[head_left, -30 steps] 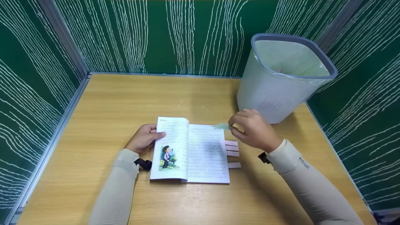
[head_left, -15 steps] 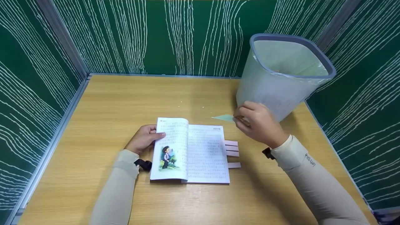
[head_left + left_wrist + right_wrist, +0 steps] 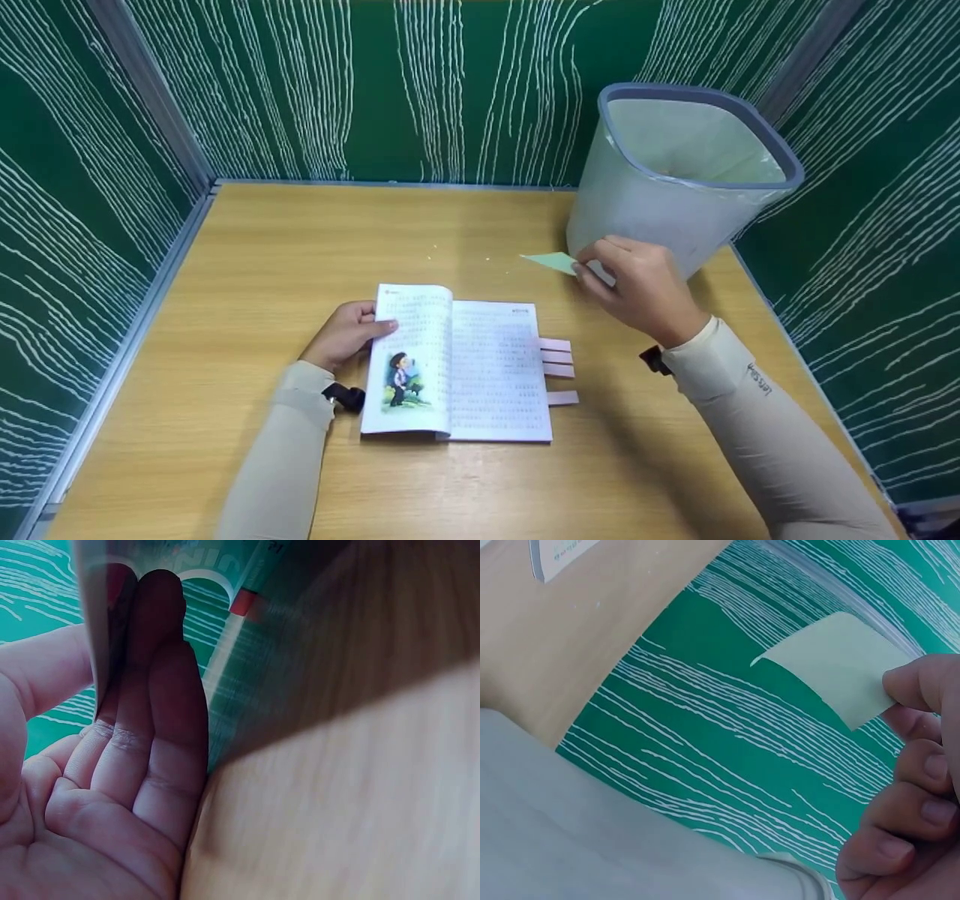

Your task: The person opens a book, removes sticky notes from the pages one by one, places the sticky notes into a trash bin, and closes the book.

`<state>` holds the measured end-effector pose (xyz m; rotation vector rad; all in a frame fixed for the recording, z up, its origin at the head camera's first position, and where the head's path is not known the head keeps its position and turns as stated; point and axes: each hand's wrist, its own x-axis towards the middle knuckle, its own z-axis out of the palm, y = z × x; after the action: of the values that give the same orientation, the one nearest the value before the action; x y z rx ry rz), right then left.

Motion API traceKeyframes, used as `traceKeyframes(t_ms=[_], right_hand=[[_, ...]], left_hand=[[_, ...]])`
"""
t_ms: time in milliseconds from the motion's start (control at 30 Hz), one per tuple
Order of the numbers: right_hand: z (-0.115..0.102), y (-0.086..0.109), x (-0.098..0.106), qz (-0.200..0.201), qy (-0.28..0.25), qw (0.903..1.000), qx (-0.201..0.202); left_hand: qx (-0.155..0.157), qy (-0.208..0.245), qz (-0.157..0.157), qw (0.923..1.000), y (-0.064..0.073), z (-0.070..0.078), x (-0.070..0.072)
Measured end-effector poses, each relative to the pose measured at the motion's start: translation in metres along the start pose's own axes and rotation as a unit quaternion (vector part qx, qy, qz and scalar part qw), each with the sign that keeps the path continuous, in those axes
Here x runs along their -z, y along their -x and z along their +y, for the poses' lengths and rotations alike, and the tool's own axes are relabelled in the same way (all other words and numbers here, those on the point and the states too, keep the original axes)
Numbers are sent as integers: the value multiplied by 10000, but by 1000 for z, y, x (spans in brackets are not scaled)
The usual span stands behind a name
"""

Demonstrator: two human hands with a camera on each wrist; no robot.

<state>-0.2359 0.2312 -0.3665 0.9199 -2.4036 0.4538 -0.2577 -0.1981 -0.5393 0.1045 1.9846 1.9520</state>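
Pinching a green slip (image 3: 553, 262), the right grip (image 3: 637, 289) extends from a sleeve (image 3: 757, 427) lettered "Let's", while the left grip (image 3: 341, 334) pinches an illegibly small-printed book (image 3: 495, 375).

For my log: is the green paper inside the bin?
No, the right hand pinches the green paper outside the bin in the head view.

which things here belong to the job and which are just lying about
Belongs to the job:
open book, in the left hand
green slip, pinched by the right hand
pink tabs along the book's edge, likely
bin, perhaps

Just lying about:
white specks on the table
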Motion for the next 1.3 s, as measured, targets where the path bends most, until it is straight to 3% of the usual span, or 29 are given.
traceKeyframes(t_ms=[600, 1300], right_hand=[[5, -18, 30, 559, 457, 9972, 174], [21, -25, 78, 1464, 670, 9859, -461]], left_hand=[[112, 195, -41, 9997, 1, 0, -1], [147, 183, -71, 9997, 1, 2, 0]])
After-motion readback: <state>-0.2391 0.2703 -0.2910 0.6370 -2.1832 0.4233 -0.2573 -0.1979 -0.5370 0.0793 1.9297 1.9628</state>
